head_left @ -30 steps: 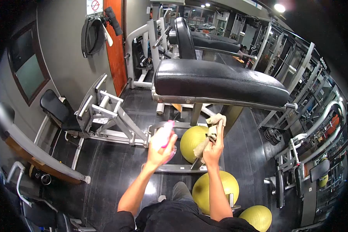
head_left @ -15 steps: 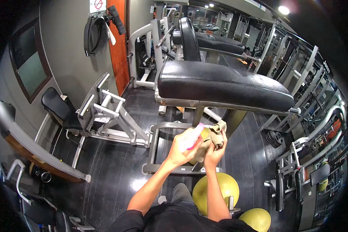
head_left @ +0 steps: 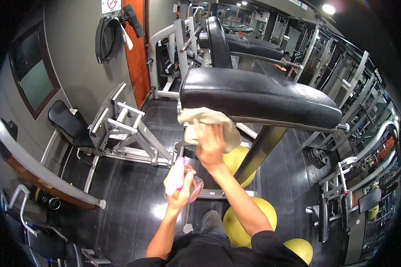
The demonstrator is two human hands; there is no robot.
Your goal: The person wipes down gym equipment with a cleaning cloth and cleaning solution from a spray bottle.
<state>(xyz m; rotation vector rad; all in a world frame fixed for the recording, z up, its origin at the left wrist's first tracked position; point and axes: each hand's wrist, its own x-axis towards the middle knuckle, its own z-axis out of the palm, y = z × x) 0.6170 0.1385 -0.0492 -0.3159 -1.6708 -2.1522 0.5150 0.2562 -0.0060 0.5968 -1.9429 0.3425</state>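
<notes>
My left hand is wrapped round a spray bottle with a pink-and-white head and a clear body, held low in front of me. A beige cloth is in my right hand, whose fingers press it against the near left end of a padded bench, over the metal edge under the pad. The black bench pad is shiny and slopes slightly down to the right. Cloth and motion blur hide part of my right fingertips.
Yellow exercise balls lie on the floor by my legs and under the bench. A grey-framed machine stands to the left, weight plates to the right. Lifting belts hang on the wall.
My hands have moved apart. The right one has carried the cloth up and left to the pad's end and spread it out; the left has lowered the spray bottle leftward.
</notes>
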